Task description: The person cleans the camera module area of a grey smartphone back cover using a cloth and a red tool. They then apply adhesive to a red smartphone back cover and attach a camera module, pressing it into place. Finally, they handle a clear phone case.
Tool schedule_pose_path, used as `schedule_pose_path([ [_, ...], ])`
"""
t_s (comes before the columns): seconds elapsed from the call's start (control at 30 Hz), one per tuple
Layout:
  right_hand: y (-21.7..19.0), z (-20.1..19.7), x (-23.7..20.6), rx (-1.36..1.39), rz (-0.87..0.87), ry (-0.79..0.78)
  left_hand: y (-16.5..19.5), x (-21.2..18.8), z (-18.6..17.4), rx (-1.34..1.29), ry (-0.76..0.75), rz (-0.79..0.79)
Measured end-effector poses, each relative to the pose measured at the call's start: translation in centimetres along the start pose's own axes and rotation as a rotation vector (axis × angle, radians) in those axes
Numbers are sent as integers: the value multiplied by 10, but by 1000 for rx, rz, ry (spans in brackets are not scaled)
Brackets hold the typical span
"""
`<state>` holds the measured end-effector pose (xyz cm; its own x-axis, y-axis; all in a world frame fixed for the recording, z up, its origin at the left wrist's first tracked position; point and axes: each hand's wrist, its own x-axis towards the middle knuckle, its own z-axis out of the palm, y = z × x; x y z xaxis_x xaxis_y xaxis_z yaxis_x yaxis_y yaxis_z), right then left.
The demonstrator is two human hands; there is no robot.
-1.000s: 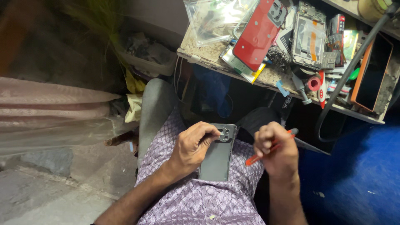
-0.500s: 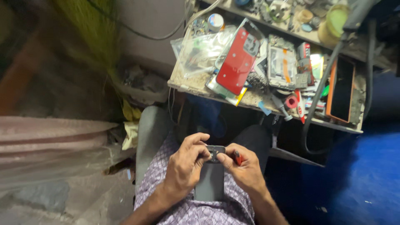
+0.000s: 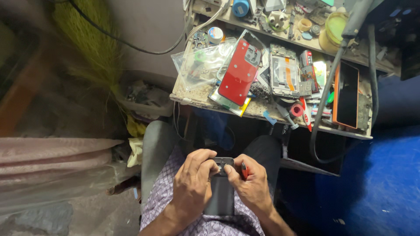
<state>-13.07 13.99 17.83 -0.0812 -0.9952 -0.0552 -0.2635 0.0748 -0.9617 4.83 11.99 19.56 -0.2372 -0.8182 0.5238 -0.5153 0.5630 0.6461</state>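
Dark grey and matte, the phone (image 3: pixel 221 192) lies back-side up over your lap, its camera end pointing away from you toward the workbench (image 3: pixel 197 94). Your left hand (image 3: pixel 192 183) wraps the phone's left edge, fingers curled close over the upper corner and the thumb pressed near the camera block, so the hand is closed on the phone. Your right hand (image 3: pixel 249 185) meets it from the other side, fingertips bent in tight against the top right of the phone, and a small red tool (image 3: pixel 244 170) is pinched between those fingers, its tip hidden behind them. Both hands touch at the phone's upper end; the lower half of the phone shows bare between your wrists. You sit in a checked purple shirt (image 3: pixel 175 205), knees tucked under the bench edge.

On the bench just beyond your hands lies a red phone back cover (image 3: pixel 238 74), tilted, resting partly on a clear plastic bag (image 3: pixel 199 65). Beside it to the right sits an opened phone frame (image 3: pixel 284 76) with its inner parts showing, then an orange-edged phone (image 3: pixel 348 94) lying screen up near the bench's right end. A black hose (image 3: pixel 326 96) curves down across that side
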Motion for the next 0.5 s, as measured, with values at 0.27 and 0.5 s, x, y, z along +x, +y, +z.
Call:
schedule_pose_path([
  [0.27, 13, -1, -6, 180, 64, -11, -5, -5, 8, 58, 74, 153],
  [0.5, 19, 1, -4, 265, 96, -14, -5, -1, 1, 109, 66, 185],
])
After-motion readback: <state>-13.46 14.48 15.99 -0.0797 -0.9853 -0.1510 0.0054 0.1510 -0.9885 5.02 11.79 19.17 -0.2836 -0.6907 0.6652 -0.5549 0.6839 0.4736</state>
